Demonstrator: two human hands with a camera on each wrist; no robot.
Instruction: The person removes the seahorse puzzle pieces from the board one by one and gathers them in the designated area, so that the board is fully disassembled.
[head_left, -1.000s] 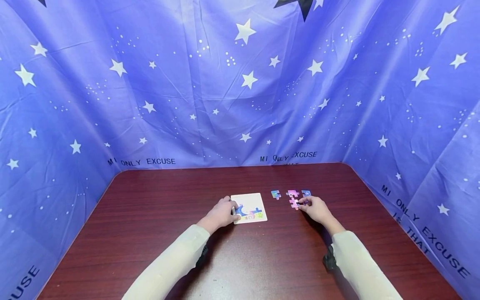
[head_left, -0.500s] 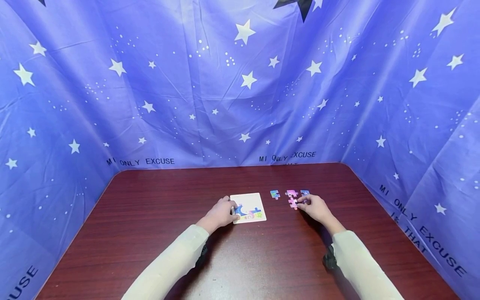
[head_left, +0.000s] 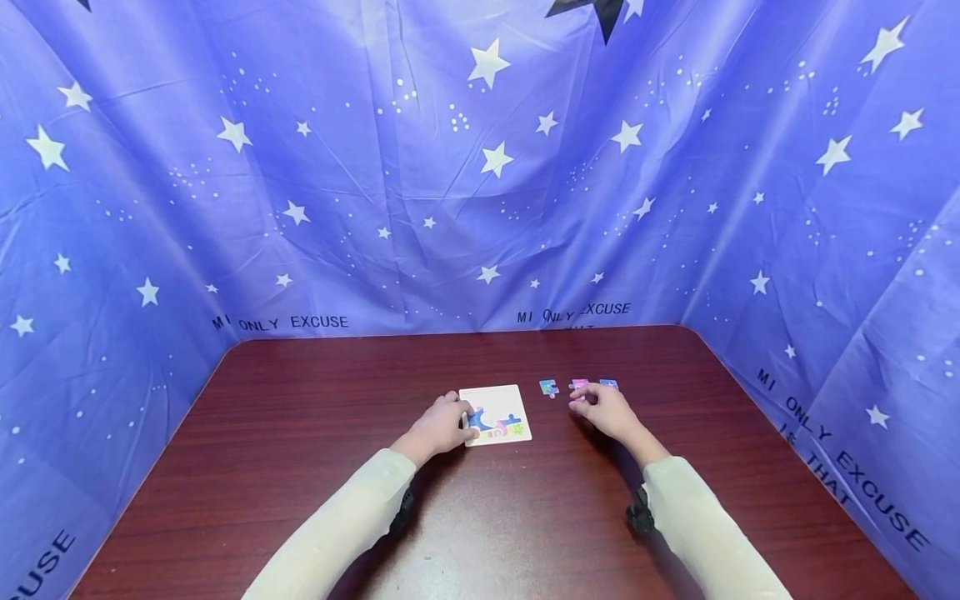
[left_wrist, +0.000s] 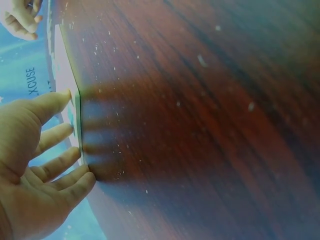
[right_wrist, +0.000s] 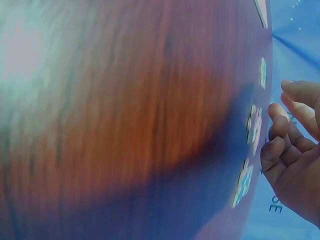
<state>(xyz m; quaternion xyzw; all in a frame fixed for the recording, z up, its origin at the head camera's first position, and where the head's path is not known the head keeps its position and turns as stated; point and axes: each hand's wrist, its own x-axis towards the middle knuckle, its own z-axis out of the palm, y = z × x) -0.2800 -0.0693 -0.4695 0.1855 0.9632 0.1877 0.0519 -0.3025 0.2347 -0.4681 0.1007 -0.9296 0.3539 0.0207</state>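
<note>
My left hand point(head_left: 442, 423) holds the left edge of a square white puzzle board point(head_left: 487, 400) flat on the table. In the left wrist view its thumb and fingertips touch along the edge of the board point(left_wrist: 64, 70). Coloured pieces lie along the board's near side. My right hand point(head_left: 609, 410) hovers over the loose jigsaw pieces, thumb and index finger apart, nothing seen between them. A blue-green piece point(head_left: 549, 388), a pink piece point(head_left: 579, 384) and a blue piece point(head_left: 608, 384) show around it. Other pieces are hidden from the head view by the hand; the right wrist view shows pieces point(right_wrist: 242, 185) still on the tabletop.
The loose pieces lie to the right of the board on a dark red-brown wooden table point(head_left: 337, 383). A blue star-printed curtain point(head_left: 420, 167) encloses the back and both sides. Light glares off the near middle of the tabletop.
My right hand has shifted left and slightly away from me, from beside the nearer pink piece to above it, covering it. The left hand and the board keep their places.
</note>
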